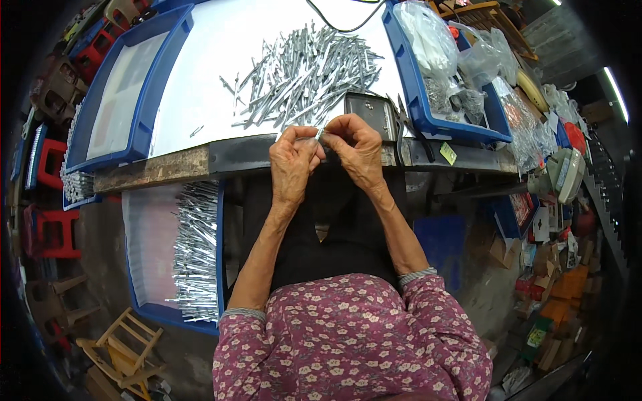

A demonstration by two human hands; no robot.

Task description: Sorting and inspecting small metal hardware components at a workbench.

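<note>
One rod is pinched in the fingertips of the left hand and right hand at the table edge. From there, a pile lies at twelve o'clock, a tray at ten, pliers at three.

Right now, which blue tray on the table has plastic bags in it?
The right tray, where clear plastic bags pile up; the left tray shows only its pale inside.

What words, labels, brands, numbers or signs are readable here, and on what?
None legible.
Yellow-green tag at the table edge: marks too small to read.
Green package, lower right: print too blurred to read.
Pile of metal pieces: no lettering discernible.
</note>
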